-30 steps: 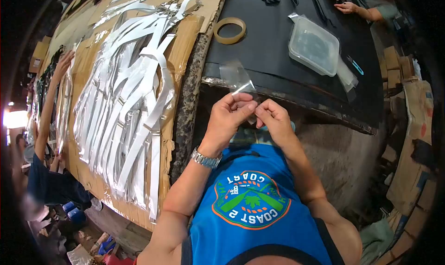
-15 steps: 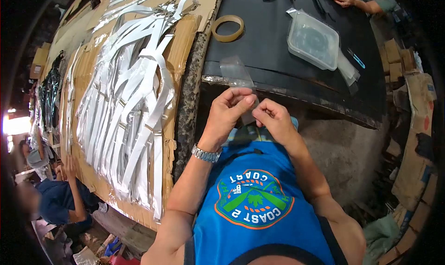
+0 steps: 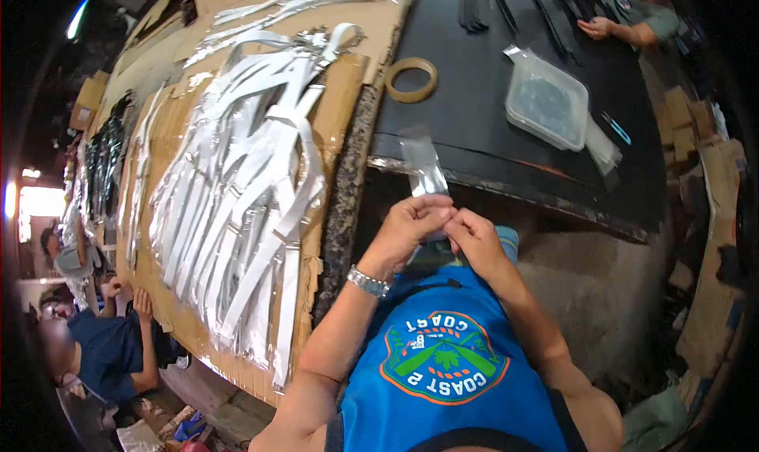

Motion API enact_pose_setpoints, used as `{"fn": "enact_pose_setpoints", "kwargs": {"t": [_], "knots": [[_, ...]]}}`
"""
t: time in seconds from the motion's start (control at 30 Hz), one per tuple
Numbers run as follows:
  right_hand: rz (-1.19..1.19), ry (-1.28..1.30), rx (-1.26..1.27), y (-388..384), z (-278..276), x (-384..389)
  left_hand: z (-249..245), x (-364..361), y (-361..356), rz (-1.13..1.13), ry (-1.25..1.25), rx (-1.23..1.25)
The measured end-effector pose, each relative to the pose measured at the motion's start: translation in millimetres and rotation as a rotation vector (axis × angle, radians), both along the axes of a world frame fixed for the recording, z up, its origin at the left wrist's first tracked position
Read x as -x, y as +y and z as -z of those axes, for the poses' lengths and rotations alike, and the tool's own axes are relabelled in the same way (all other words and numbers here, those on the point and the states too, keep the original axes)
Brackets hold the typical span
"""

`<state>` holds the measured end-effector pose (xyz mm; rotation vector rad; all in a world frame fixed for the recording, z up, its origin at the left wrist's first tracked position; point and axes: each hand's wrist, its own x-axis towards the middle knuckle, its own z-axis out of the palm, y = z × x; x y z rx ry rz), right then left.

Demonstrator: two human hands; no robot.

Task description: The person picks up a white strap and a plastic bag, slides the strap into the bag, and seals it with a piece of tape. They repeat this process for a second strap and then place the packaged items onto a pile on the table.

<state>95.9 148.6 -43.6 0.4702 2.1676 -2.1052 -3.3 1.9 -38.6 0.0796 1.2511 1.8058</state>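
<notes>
Between thumb and fingers my left hand pinches a narrow clear plastic sleeve, which sticks up past the fingertips towards the black table. My right hand is closed beside it, fingertips touching the left ones at the sleeve's lower end. That end is hidden by the fingers. To the left, white straps with metal clips lie in clear wrapping on cardboard.
On the black table are a tape roll, a translucent plastic box, a light-blue cutter and black straps. A co-worker's hand is at the far right; another person is at lower left.
The view has shifted, so the table and straps sit further right and lower. My hands have come closer together on the sleeve, which now catches the light.
</notes>
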Motion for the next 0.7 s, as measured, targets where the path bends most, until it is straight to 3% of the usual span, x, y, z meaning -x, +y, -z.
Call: {"fn": "enact_pose_setpoints", "kwargs": {"t": [0.07, 0.1, 0.3, 0.37, 0.4, 0.47, 0.63, 0.7], "knots": [[-0.057, -0.056, 0.047, 1.5, 3.1, -1.4, 4.0, 0.9, -3.1, -0.056, 0.016, -0.018], [-0.038, -0.024, 0.134, 3.4, 7.5, -3.6, 3.2, 0.7, -3.3, -0.087, 0.146, 0.049], [0.022, 0.105, 0.077, 4.0, 0.7, 8.9, -6.0, -3.9, -8.1, 0.141, 0.375, 0.266], [0.022, 0.075, 0.143, -0.7, -13.8, 14.6, -4.9, -5.3, -10.5, 0.238, 0.4, 0.214], [0.039, 0.145, -0.011, -0.4, -6.0, 18.9, -0.7, -9.6, -12.6, 0.182, 0.339, 0.177], [0.126, 0.118, -0.001, 7.6, -0.5, 20.3, 8.1, -15.7, -11.7, 0.08, 0.22, 0.091], [0.193, 0.105, 0.222, 8.8, -19.4, 26.3, 4.1, -16.6, -17.9, 0.147, 0.271, 0.137], [0.181, 0.117, 0.202, 11.7, -14.9, 26.6, 4.2, -17.1, -17.9, 0.198, 0.323, 0.184]]}}
